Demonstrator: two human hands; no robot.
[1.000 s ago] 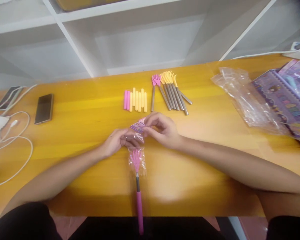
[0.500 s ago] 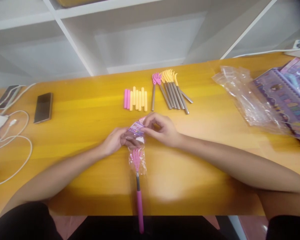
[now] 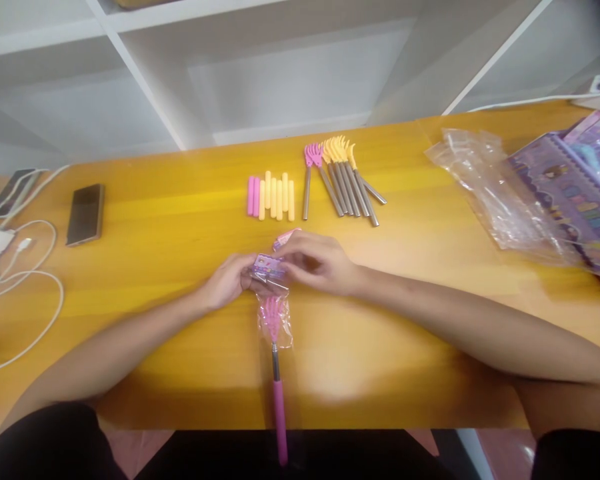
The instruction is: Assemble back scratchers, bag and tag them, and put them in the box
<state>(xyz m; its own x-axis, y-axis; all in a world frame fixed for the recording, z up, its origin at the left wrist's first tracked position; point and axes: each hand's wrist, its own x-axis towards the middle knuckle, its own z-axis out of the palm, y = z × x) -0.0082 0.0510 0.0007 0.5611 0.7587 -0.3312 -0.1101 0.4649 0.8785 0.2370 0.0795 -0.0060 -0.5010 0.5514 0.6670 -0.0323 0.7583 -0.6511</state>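
A pink back scratcher [image 3: 279,413] lies inside a clear plastic bag [image 3: 287,327], its claw end toward the far side and its handle reaching past the table's near edge. My left hand [image 3: 225,283] is closed on the left side of the bag's top. My right hand [image 3: 327,262] pinches a small purple printed header card [image 3: 268,265], which lies over the bag's mouth. A pinkish part of the card shows beyond my right fingertips. Whether the card wraps around the bag's edge is hard to make out.
Pink and yellow handle sleeves [image 3: 277,197] lie in a row beyond my hands. Beside them are several claw-headed metal rods [image 3: 347,190]. Clear bags [image 3: 505,200] and a purple printed box [image 3: 575,200] are at right; a phone [image 3: 85,215] and white cables [image 3: 55,293] at left.
My right hand has moved slightly down and left, with the header card now lower and flatter over the bag's top. My left hand stays on the bag.
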